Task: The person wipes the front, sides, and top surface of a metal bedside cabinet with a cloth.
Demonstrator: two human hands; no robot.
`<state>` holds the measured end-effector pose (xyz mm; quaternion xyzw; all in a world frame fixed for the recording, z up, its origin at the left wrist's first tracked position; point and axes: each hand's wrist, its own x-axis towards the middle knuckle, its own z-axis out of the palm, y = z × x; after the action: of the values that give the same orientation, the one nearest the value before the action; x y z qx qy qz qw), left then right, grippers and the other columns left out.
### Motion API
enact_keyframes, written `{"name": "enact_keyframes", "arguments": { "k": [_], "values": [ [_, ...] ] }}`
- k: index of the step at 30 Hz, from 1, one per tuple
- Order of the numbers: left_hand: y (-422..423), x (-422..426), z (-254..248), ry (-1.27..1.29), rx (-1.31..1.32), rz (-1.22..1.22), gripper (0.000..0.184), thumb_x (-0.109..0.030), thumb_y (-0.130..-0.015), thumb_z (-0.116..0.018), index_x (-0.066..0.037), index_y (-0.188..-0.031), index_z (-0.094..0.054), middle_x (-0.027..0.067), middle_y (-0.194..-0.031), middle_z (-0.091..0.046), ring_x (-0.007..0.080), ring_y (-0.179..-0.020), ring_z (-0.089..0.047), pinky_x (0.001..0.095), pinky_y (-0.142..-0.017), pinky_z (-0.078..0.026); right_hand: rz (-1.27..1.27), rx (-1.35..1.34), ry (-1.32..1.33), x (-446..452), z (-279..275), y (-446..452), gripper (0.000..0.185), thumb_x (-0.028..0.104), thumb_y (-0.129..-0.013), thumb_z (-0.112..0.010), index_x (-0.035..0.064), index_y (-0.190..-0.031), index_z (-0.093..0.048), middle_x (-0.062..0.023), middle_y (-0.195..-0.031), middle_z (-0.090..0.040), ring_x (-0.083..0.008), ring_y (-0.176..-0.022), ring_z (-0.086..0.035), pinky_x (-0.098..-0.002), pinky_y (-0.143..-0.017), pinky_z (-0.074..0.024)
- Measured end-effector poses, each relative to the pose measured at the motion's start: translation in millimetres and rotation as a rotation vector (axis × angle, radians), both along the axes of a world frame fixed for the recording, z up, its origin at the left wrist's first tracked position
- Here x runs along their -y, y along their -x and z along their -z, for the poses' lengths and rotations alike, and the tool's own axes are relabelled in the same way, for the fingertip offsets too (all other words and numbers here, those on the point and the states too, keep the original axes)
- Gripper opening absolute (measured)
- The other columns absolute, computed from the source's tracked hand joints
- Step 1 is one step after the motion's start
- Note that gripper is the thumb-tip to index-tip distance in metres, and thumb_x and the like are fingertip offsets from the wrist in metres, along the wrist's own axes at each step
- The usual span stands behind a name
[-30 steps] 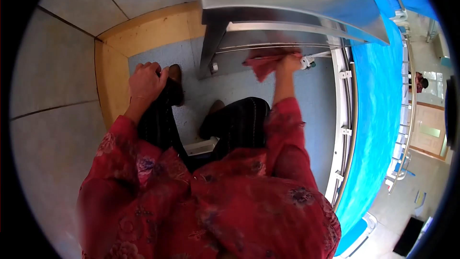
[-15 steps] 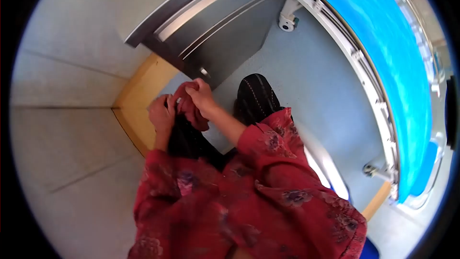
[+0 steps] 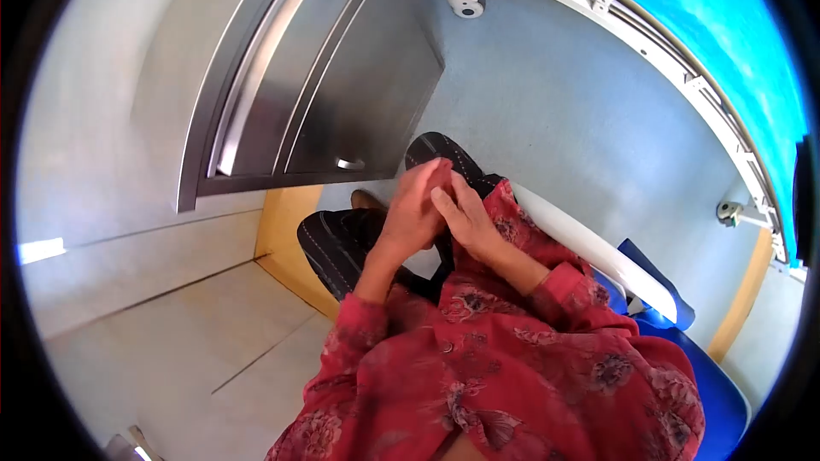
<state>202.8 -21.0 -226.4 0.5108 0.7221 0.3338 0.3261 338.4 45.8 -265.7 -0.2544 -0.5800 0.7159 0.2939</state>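
A small dark-red bit of cloth [image 3: 442, 173] shows at the fingertips of my two hands, above my knees in dark striped trousers. My left hand [image 3: 413, 212] is closed around it, knuckles up. From the right, my right hand [image 3: 468, 218] presses against the left one, its thumb lying across the front. Most of the cloth is hidden between the palms, so its shape cannot be made out.
A steel cabinet [image 3: 359, 85] with a small handle [image 3: 349, 163] stands ahead on the left. On the right is a wheeled white frame [image 3: 653, 51] with a bright blue cover [image 3: 683, 8]. A blue chair seat [image 3: 705, 384] is under me; a white curved piece [image 3: 589, 248] lies beside my right leg.
The red cloth hung loosely between my hands lower left; now it is bunched up and mostly covered. My hands have come together and moved right. The view has turned.
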Motion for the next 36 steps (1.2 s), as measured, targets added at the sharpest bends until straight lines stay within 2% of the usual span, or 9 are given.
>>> {"name": "enact_keyframes", "arguments": {
  "k": [6,9,13,17,19,23,26,31,36],
  "values": [
    [57.3,-60.6,-136.4,0.255,-0.449,0.545,0.055,-0.013,-0.088,-0.068,-0.007,-0.142,-0.056,0.0257,-0.140,-0.058,0.0424,-0.132,-0.055,0.0433,-0.110,-0.046,0.151,-0.328,0.845,-25.6,-39.8,57.0,0.034,0.021,-0.103,-0.058,0.0003,-0.130,-0.054,-0.0110,-0.116,-0.063,-0.0181,-0.108,-0.059,-0.0331,-0.095,-0.0484],
    [75.1,-122.5,-219.4,-0.049,-0.870,0.384,0.043,-0.008,-0.089,-0.068,-0.010,-0.132,-0.066,0.0188,-0.123,-0.069,0.0389,-0.110,-0.066,0.0456,-0.095,-0.054,0.272,-0.321,0.641,-54.7,-50.8,119.1,0.030,0.019,-0.099,-0.060,-0.0019,-0.121,-0.056,-0.0141,-0.108,-0.067,-0.0239,-0.100,-0.063,-0.0390,-0.089,-0.0504],
    [161.1,-226.4,-246.8,-0.544,-1.621,0.540,0.047,-0.018,-0.095,-0.067,-0.010,-0.141,-0.060,0.0194,-0.133,-0.065,0.0379,-0.124,-0.061,0.0434,-0.104,-0.050,0.429,-0.165,0.359,-106.8,-48.1,184.8,0.031,0.021,-0.098,-0.059,-0.0015,-0.120,-0.055,-0.0221,-0.107,-0.067,-0.0382,-0.103,-0.064,-0.0465,-0.092,-0.0490],
    [186.4,-259.9,-227.8,-0.194,-1.609,0.352,0.060,-0.034,-0.086,-0.064,-0.009,-0.139,-0.054,0.0151,-0.124,-0.059,0.0289,-0.120,-0.050,0.0461,-0.102,-0.038,0.600,-0.080,0.016,-157.3,-37.2,225.4,0.032,0.024,-0.099,-0.057,0.0003,-0.121,-0.055,-0.0250,-0.110,-0.065,-0.0440,-0.103,-0.063,-0.0489,-0.092,-0.0484],
    [225.8,-271.5,-218.7,-0.387,-1.315,0.533,0.059,-0.034,-0.103,-0.058,-0.018,-0.157,-0.042,0.0114,-0.162,-0.039,0.0307,-0.151,-0.035,0.0451,-0.122,-0.032,0.722,-0.054,-0.152,-170.1,-26.9,249.1,0.027,0.024,-0.100,-0.056,0.0016,-0.116,-0.054,-0.0242,-0.103,-0.064,-0.0443,-0.098,-0.064,-0.0503,-0.087,-0.0498],
    [230.1,-265.0,-220.7,-0.339,-1.411,0.488,0.060,-0.043,-0.105,-0.054,-0.019,-0.158,-0.039,0.0092,-0.164,-0.037,0.0269,-0.154,-0.028,0.0456,-0.126,-0.025,0.628,0.088,-0.151,-196.2,-22.0,266.1,0.023,0.020,-0.098,-0.061,0.0027,-0.107,-0.048,-0.0232,-0.105,-0.058,-0.0466,-0.096,-0.061,-0.0552,-0.078,-0.0498],
    [238.9,-239.2,-219.6,-0.040,-1.155,-0.180,0.052,-0.038,-0.102,-0.059,-0.011,-0.147,-0.056,0.0110,-0.143,-0.061,0.0231,-0.136,-0.054,0.0364,-0.112,-0.044,0.654,0.189,-0.322,-217.5,9.2,277.8,0.024,0.021,-0.096,-0.063,0.0032,-0.106,-0.049,-0.0209,-0.101,-0.058,-0.0450,-0.089,-0.062,-0.0554,-0.071,-0.0501],
    [194.3,-269.3,-228.0,-0.081,-0.581,0.237,0.064,-0.021,-0.103,-0.063,-0.007,-0.159,-0.034,0.0191,-0.156,-0.046,0.0075,-0.092,-0.060,0.0212,-0.080,-0.049,0.691,0.205,-0.532,-236.8,38.4,275.9,0.027,0.024,-0.094,-0.066,0.0049,-0.102,-0.050,-0.0192,-0.089,-0.060,-0.0422,-0.077,-0.064,-0.0527,-0.062,-0.0511],
    [188.9,-274.3,-203.3,-0.244,-0.882,0.348,0.055,-0.021,-0.106,-0.054,0.001,-0.155,-0.038,0.0213,-0.164,-0.030,0.0309,-0.152,-0.029,0.0445,-0.125,-0.027,0.716,0.588,-0.265,-267.3,158.2,290.1,0.029,0.033,-0.099,-0.060,0.0062,-0.104,-0.050,-0.0228,-0.079,-0.067,-0.0452,-0.073,-0.067,-0.0558,-0.065,-0.0526]
  ]
}}
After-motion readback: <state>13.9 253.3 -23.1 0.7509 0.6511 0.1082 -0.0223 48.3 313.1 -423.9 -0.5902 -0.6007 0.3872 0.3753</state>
